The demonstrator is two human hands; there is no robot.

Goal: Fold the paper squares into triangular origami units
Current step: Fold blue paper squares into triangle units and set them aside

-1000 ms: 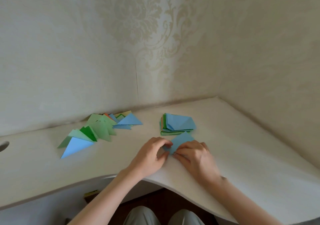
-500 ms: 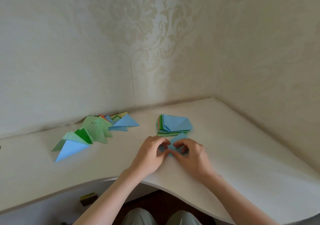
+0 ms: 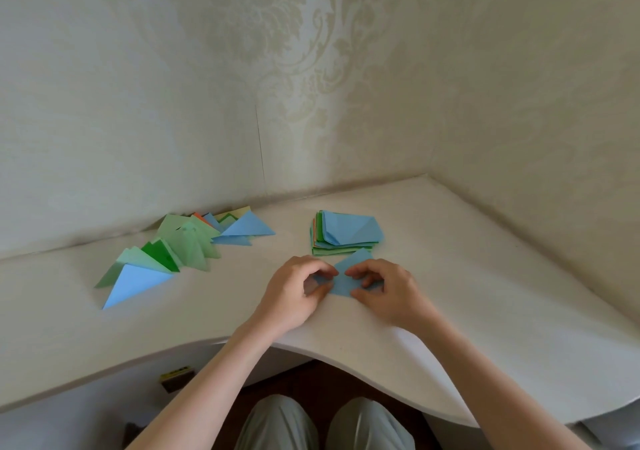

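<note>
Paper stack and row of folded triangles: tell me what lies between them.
Head view: only bare desk top between the paper stack and the folded triangles.

left hand point(image 3: 294, 290) and right hand point(image 3: 388, 286) side by side, fingers curled, pinching

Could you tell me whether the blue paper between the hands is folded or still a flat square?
Folded: the blue paper shows a point, both hands pinching it.
</note>
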